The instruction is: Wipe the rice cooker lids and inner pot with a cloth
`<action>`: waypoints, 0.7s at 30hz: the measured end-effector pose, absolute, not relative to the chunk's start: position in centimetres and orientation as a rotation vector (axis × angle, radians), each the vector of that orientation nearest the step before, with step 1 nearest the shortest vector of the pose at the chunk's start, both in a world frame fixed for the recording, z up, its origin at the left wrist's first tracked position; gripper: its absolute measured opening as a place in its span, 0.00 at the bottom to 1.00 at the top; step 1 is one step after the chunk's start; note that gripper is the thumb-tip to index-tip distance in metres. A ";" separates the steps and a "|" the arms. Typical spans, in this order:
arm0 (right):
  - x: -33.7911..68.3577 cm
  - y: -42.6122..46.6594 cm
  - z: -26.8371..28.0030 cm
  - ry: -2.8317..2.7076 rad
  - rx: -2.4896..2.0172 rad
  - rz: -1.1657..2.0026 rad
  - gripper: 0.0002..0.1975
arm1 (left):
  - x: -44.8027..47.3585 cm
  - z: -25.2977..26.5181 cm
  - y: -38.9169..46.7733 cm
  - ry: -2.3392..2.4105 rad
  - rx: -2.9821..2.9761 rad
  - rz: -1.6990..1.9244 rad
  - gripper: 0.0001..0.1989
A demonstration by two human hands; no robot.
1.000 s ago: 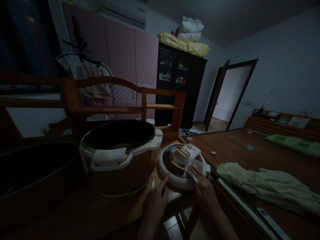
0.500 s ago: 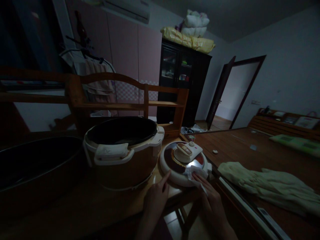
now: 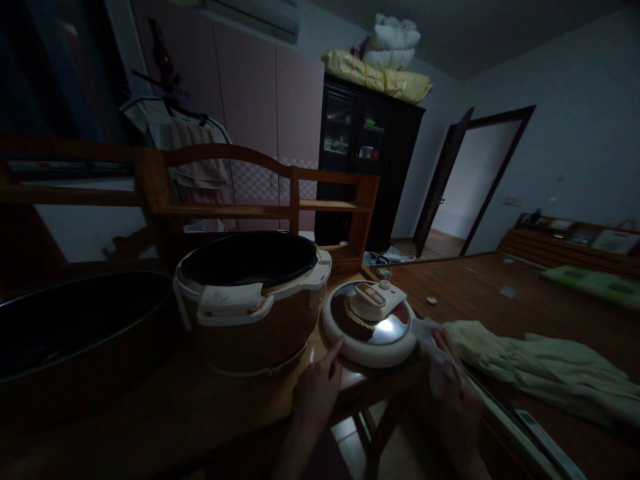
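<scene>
A round pressure cooker lid (image 3: 343, 327) with a white rim, a shiny dark top and a brown-and-white handle (image 3: 375, 300) lies on the wooden table. My left hand (image 3: 317, 390) is at its near left edge, index finger stretched out against the rim and thumb apart. Just beyond the lid's right side, my right hand (image 3: 457, 393) holds a crumpled white tissue (image 3: 430, 337), whose upper part is by the rim. Left of the lid stands the cooker body (image 3: 250, 343), uncovered, with a white collar and a dark inside.
A large dark pot (image 3: 90, 333) stands at the far left of the table (image 3: 240, 413). A wooden shelf rail (image 3: 225, 212) runs behind the cooker. To the right is a low wooden surface (image 3: 470, 293) with a pale green cloth (image 3: 540, 363) on it.
My right hand has moved right with the tissue, from the lid's front top to beyond its right edge. My left hand stays at the rim.
</scene>
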State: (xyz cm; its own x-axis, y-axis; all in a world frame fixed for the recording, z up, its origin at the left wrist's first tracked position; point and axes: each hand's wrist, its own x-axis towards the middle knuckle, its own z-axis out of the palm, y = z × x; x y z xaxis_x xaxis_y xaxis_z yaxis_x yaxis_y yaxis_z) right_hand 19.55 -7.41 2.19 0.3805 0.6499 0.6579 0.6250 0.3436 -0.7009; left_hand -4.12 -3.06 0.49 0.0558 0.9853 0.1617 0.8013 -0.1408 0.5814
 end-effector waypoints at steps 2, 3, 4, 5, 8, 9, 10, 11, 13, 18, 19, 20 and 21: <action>19.5 -6.6 3.0 -1.272 -1.346 0.018 0.24 | -4.1 0.5 -3.1 1.791 2.001 0.762 0.25; 19.5 -6.1 3.3 -1.275 -1.352 0.016 0.24 | -4.1 0.5 -3.1 1.788 1.997 0.765 0.25; 19.5 -5.5 3.5 -1.284 -1.355 0.015 0.25 | -4.1 0.5 -3.2 1.789 1.993 0.767 0.25; 19.4 -4.9 3.5 -1.298 -1.357 0.016 0.25 | -4.1 0.6 -3.2 1.790 1.990 0.771 0.25; 18.9 -3.0 3.1 -1.384 -1.359 0.027 0.24 | -4.1 0.6 -3.2 1.786 1.989 0.779 0.25; 18.7 -2.5 2.8 -1.425 -1.356 0.031 0.23 | -4.1 0.6 -3.2 1.785 1.988 0.774 0.25; 18.6 -2.0 2.4 -1.476 -1.351 0.032 0.23 | -4.1 0.6 -3.2 1.784 1.987 0.766 0.25; 18.4 -1.6 1.9 -1.543 -1.341 0.025 0.22 | -4.1 0.6 -3.2 1.787 1.987 0.758 0.25; 18.2 -1.0 1.0 -1.708 -1.313 -0.013 0.22 | -4.0 0.6 -3.2 1.796 1.985 0.740 0.25; 18.4 -1.0 -0.1 -1.908 -1.280 -0.147 0.23 | -4.0 0.6 -3.2 1.795 1.975 0.735 0.25; 18.4 -1.1 -0.2 -1.912 -1.277 -0.153 0.23 | -4.1 0.6 -3.2 1.790 1.977 0.742 0.25; 18.5 -1.2 -0.2 -1.920 -1.274 -0.151 0.23 | -4.1 0.6 -3.2 1.787 1.981 0.751 0.25; 18.5 -1.3 -0.1 -1.928 -1.273 -0.143 0.23 | -4.1 0.6 -3.2 1.786 1.984 0.757 0.25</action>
State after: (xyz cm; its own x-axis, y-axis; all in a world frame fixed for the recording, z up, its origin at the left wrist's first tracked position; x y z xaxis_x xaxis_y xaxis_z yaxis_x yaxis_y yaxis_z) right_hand 18.53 -1.26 -0.12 -0.1699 0.7227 0.6699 0.8134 0.4866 -0.3187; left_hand -4.07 -3.18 0.56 0.0553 0.9876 0.1466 0.7919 -0.1328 0.5960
